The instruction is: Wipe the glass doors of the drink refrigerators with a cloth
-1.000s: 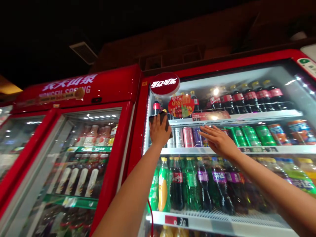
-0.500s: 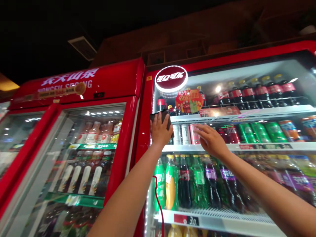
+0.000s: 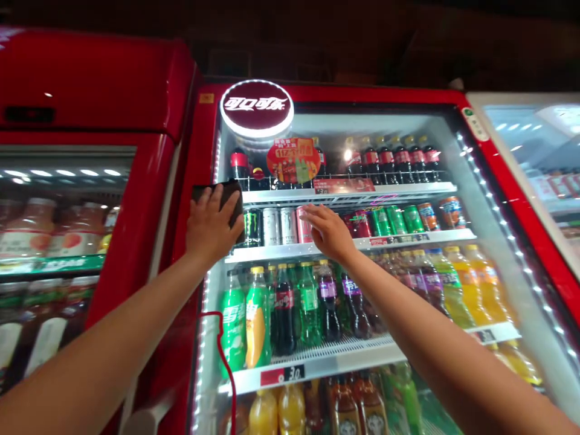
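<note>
Left hand [image 3: 209, 232] holding one black object [image 3: 231, 194], right hand [image 3: 328, 232] at glass cooler door [image 3: 362, 124]

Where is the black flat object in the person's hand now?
In the head view, the black flat object is in the left hand, at the door of the red fridge, left of the black can and below the round Coca-Cola sign.

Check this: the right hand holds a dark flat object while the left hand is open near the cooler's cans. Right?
No, they are swapped: the left hand holds the dark flat object, and the right hand is open near the cooler's cans, as the head view shows.
</note>
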The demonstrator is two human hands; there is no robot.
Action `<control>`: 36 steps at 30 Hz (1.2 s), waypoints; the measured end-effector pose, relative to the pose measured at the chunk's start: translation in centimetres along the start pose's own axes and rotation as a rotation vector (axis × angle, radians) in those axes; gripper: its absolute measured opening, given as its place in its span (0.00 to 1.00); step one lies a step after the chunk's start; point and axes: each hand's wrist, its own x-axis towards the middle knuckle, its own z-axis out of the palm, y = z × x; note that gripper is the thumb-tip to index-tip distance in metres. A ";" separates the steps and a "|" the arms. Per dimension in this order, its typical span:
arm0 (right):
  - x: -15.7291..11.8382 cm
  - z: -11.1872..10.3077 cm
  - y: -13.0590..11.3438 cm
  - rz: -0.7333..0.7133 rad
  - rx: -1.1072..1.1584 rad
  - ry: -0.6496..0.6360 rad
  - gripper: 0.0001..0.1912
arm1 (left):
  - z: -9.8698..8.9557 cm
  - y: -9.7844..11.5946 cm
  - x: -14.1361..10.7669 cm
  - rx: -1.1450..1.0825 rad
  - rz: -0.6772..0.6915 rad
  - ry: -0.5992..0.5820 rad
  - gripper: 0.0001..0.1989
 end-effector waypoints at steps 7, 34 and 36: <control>0.2 -0.1 -0.1 0.016 -0.037 -0.019 0.24 | 0.1 1.6 -1.0 0.028 0.126 -0.026 0.29; -1.3 0.2 -0.8 -0.180 -0.121 0.150 0.18 | 0.4 -2.1 -8.3 0.181 0.046 -0.013 0.34; -1.3 0.3 -0.8 -0.196 -0.144 0.163 0.18 | 0.4 -2.7 -7.4 0.178 0.075 -0.018 0.33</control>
